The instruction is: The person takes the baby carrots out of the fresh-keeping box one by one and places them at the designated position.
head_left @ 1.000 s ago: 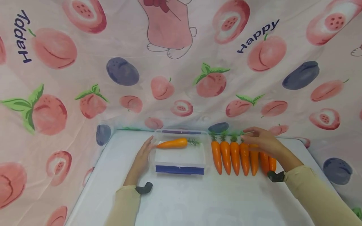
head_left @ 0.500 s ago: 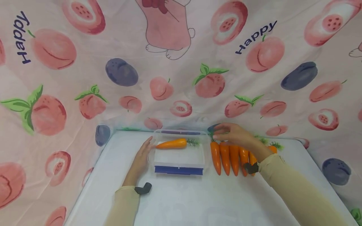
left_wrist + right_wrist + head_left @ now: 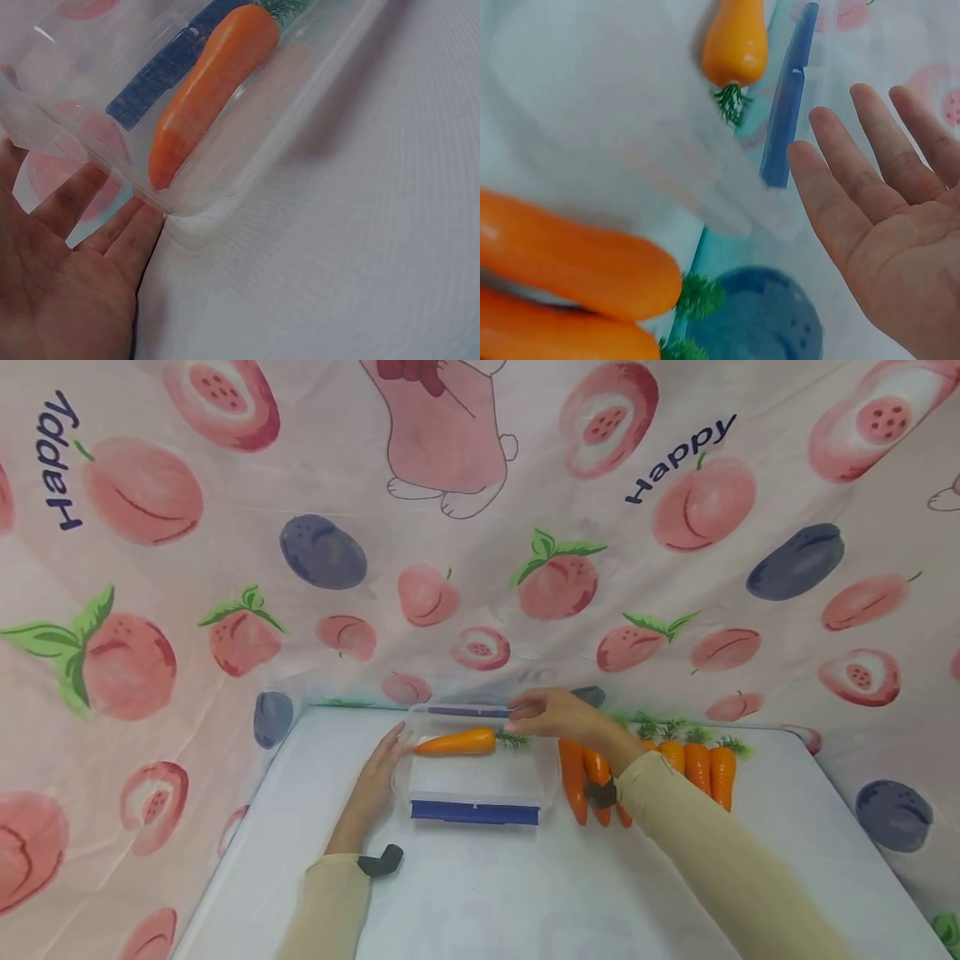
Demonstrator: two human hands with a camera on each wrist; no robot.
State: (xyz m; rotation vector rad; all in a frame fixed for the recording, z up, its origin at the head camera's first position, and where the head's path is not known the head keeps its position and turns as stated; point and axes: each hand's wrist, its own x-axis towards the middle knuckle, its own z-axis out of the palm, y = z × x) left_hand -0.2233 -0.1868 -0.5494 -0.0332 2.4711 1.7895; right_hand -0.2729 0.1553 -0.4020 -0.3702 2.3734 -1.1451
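Note:
A clear plastic box (image 3: 476, 777) with blue latch flaps stands on the white table. Inside, towards its back, one orange carrot (image 3: 457, 742) with a green top lies on its side, tip to the left. My left hand (image 3: 372, 777) rests against the box's left wall, its fingers (image 3: 131, 232) straight in the left wrist view. Over the back right corner of the box is my right hand (image 3: 558, 714), holding nothing. The right wrist view shows its fingers (image 3: 885, 142) extended beside the rear blue flap (image 3: 789, 105). Whether they touch the flap, I cannot tell.
Right of the box lies a row of several carrots (image 3: 573, 781), green tops to the back, partly hidden by my right forearm. A fruit-printed cloth (image 3: 480, 577) hangs behind the table (image 3: 480, 893) and at its sides.
My right hand has moved left, from above the row of carrots to the back right corner of the box. My left hand, the box and the carrot inside have stayed put.

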